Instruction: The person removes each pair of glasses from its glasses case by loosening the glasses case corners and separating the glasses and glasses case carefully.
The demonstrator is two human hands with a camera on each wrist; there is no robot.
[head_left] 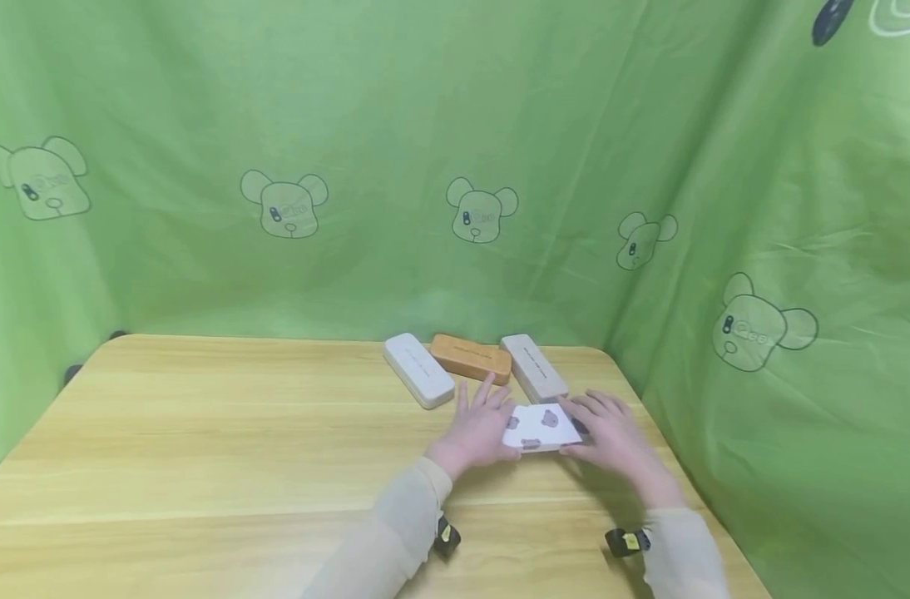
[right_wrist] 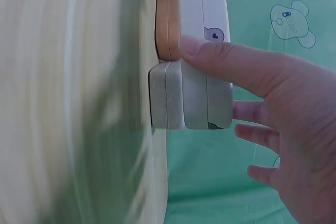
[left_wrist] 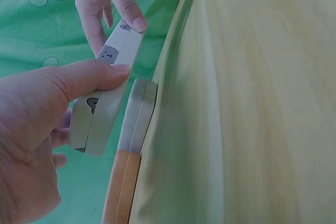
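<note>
Head view: hands (head_left: pixel 479 428) (head_left: pixel 608 434) pinch patterned case (head_left: pixel 539 428) at ends.

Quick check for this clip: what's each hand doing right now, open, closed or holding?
Left hand: holding one end of the white rectangular case with grey animal-face prints.
Right hand: holding its other end.

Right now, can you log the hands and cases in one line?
left fingers + right fingers: hold bear-print glasses case above table | resting on table: white case, orange case, gray-beige case
</note>
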